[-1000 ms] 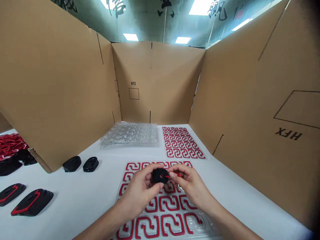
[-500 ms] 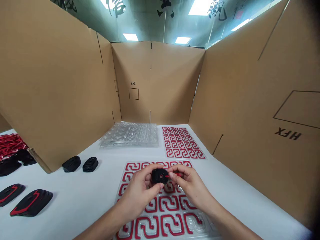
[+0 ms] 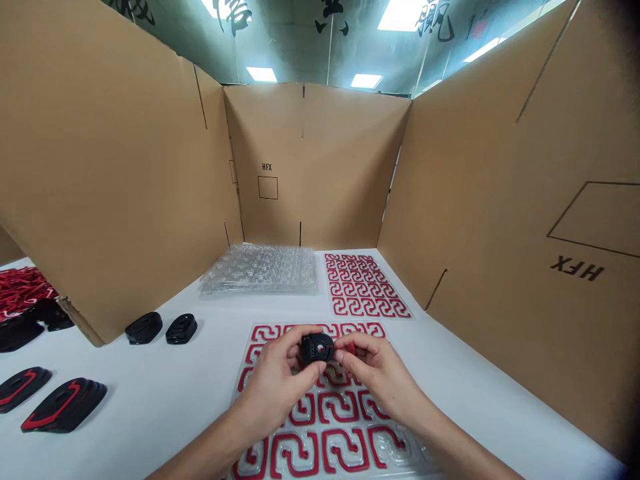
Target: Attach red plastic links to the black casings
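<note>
Above the near clear tray [image 3: 345,405] of red hooked strips, my left hand [image 3: 280,373] is closed on a small black part [image 3: 317,348] with a round hole. My right hand [image 3: 377,373] pinches a red strip [image 3: 351,349] at the right edge of the black part. Its fingers hide most of the strip, and where its end meets the black part is too small to make out. At the tray's lower right, one pocket shows bare plastic.
Clear trays [image 3: 260,270] are stacked at the back beside another tray of red strips [image 3: 365,285]. Black parts [image 3: 144,328] and red-trimmed black stacks [image 3: 65,405] stand left, with loose red strips [image 3: 23,290] beyond. Cardboard walls [image 3: 320,167] enclose three sides.
The black part has tilted and shifted slightly left and up between my hands. My right hand has moved slightly left with it.
</note>
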`<state>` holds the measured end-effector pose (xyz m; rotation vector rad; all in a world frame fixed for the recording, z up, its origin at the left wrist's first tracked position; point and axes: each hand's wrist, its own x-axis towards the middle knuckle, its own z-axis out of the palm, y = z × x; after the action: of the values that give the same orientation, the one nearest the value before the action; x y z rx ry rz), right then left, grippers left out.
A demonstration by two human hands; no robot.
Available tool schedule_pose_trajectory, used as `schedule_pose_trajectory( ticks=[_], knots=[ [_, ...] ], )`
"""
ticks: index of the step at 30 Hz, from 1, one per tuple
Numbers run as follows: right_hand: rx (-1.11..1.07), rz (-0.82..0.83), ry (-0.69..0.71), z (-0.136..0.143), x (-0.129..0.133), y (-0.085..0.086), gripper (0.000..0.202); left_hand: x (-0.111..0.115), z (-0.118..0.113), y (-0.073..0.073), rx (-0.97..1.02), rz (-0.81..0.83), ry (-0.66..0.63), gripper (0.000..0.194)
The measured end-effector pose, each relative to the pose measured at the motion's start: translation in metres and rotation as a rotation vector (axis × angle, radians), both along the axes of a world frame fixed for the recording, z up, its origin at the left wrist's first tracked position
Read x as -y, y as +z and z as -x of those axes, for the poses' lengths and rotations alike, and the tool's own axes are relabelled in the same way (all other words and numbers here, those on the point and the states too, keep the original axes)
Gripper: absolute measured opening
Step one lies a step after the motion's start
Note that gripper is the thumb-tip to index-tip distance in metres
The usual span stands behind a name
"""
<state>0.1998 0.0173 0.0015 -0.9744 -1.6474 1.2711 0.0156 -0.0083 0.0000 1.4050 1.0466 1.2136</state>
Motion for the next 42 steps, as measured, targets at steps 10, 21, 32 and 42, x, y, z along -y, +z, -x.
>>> schedule_pose_trajectory(
  ticks=[10, 21, 32, 42],
  knots=[
    [-0.051, 0.020, -0.006, 0.002, 0.003, 0.008, 0.032, -0.004, 0.003, 0.003, 0.048, 0.023, -0.003, 0.033],
    [-0.373, 0.256, 0.088, 0.001, -0.001, 0.004, 0.032, -0.006, 0.010, 0.001, 0.373, 0.179, -0.206, 0.029],
    [-0.406, 0.297, 0.133, 0.001, 0.003, 0.005, 0.029, -0.005, 0.010, 0.005, 0.358, 0.218, -0.153, 0.029],
    [-0.411, 0.287, 0.148, -0.002, 0.007, 0.012, 0.032, -0.008, 0.011, -0.001, 0.353, 0.190, -0.130, 0.028]
  ],
)
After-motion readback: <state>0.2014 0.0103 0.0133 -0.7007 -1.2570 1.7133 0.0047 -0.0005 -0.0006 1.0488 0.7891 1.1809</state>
